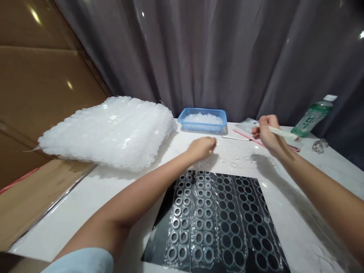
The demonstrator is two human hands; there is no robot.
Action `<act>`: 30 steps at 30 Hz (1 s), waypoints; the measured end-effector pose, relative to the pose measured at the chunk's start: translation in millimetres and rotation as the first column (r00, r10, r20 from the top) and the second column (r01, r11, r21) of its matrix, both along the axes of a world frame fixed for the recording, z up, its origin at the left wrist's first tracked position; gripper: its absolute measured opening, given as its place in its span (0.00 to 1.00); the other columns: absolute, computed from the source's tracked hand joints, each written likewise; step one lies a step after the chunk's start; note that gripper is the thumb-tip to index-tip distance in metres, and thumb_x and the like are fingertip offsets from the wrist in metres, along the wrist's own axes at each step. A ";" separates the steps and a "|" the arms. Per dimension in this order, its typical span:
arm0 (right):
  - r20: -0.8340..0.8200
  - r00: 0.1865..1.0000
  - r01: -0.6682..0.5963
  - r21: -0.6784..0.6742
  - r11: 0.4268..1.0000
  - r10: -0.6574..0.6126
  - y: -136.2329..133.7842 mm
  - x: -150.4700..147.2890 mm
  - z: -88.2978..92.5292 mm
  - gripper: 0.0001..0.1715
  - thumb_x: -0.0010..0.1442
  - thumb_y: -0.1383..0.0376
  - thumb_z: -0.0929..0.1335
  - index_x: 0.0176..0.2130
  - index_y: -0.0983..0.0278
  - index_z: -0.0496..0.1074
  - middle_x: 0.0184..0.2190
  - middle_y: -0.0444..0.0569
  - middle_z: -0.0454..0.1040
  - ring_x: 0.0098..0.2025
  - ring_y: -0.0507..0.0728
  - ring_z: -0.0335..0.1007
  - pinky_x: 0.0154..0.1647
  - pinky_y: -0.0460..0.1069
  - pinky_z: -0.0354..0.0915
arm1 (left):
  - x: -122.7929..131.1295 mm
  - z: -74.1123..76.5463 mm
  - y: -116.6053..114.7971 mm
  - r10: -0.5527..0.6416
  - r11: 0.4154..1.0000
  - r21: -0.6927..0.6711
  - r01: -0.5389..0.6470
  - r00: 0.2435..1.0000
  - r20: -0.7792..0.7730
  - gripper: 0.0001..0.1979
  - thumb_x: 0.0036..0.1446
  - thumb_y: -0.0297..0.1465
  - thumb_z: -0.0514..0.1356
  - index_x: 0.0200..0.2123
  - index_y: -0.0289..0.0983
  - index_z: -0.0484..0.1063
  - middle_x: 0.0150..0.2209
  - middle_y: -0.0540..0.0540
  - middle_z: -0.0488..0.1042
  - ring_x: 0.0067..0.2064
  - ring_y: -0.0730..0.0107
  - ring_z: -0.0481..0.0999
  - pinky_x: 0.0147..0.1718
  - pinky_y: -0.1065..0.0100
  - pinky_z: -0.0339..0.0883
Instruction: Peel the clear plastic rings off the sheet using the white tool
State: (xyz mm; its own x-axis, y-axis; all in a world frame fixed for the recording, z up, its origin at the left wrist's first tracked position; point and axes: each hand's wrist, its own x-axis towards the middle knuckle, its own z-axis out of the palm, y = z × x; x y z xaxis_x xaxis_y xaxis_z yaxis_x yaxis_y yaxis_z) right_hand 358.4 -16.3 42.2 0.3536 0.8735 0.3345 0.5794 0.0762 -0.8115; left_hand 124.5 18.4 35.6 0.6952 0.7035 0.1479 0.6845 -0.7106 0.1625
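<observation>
Clear plastic strips of ring-shaped blisters [200,223] lie in columns on a black mat [160,235], which sits on a white tabletop [309,197]. Left hand [201,148] is just beyond the mat, fingers curled; any held item is hidden. Right hand [269,132], well apart, grips a cream stick [281,131]. Large stack of strips [108,132] at left; blue basket [202,120] behind. Bottle [314,118]: green label, writing illegible.

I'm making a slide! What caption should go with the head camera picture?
Left hand above clear ringed plastic strips on a black sheet, right hand gripping a white stick.
</observation>
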 end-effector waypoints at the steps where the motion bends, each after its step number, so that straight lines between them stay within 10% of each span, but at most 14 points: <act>1: -0.176 0.984 -0.035 0.003 0.999 0.035 11.0 -18.7 -0.4 0.27 0.59 0.43 0.50 0.35 0.60 0.58 0.22 0.46 0.68 0.21 0.52 0.64 0.22 0.46 0.61 | -12.2 -5.0 19.9 0.056 0.998 0.004 -0.056 0.998 0.019 0.09 0.56 0.27 0.52 0.37 0.35 0.70 0.37 0.44 0.74 0.38 0.65 0.72 0.36 0.67 0.63; 4: -0.366 0.926 -0.125 -0.077 0.989 0.088 37.4 -70.9 -18.1 0.26 0.56 0.43 0.56 0.27 0.62 0.60 0.16 0.44 0.64 0.15 0.49 0.58 0.16 0.44 0.55 | -35.7 -20.6 50.8 0.076 0.997 -0.019 -0.075 0.996 0.043 0.12 0.57 0.27 0.52 0.43 0.34 0.70 0.40 0.44 0.74 0.39 0.67 0.72 0.39 0.69 0.62; 11: -0.259 0.965 -0.069 -0.096 0.993 0.042 50.0 -113.7 -76.2 0.22 0.54 0.49 0.61 0.19 0.61 0.59 0.13 0.41 0.62 0.18 0.51 0.60 0.20 0.46 0.56 | -42.0 -42.0 45.1 0.052 0.997 -0.057 -0.045 0.991 0.127 0.15 0.60 0.33 0.50 0.47 0.40 0.70 0.43 0.46 0.72 0.43 0.68 0.71 0.44 0.70 0.60; 24: -0.092 0.993 -0.084 -0.164 0.983 0.070 49.9 -113.0 -74.6 0.19 0.54 0.54 0.61 0.18 0.61 0.58 0.14 0.41 0.64 0.22 0.53 0.61 0.26 0.47 0.54 | -35.7 -40.8 50.6 0.088 0.994 -0.069 -0.083 0.993 0.079 0.16 0.60 0.37 0.50 0.47 0.44 0.71 0.40 0.45 0.71 0.42 0.64 0.69 0.44 0.66 0.59; 30: -0.039 0.997 -0.073 -0.179 0.981 0.067 50.0 -113.4 -73.8 0.17 0.52 0.55 0.62 0.18 0.61 0.58 0.16 0.42 0.62 0.23 0.53 0.59 0.25 0.47 0.52 | -20.4 -45.2 61.0 0.074 0.991 -0.119 -0.054 0.982 0.171 0.08 0.52 0.31 0.57 0.31 0.38 0.76 0.30 0.46 0.71 0.37 0.65 0.68 0.44 0.65 0.58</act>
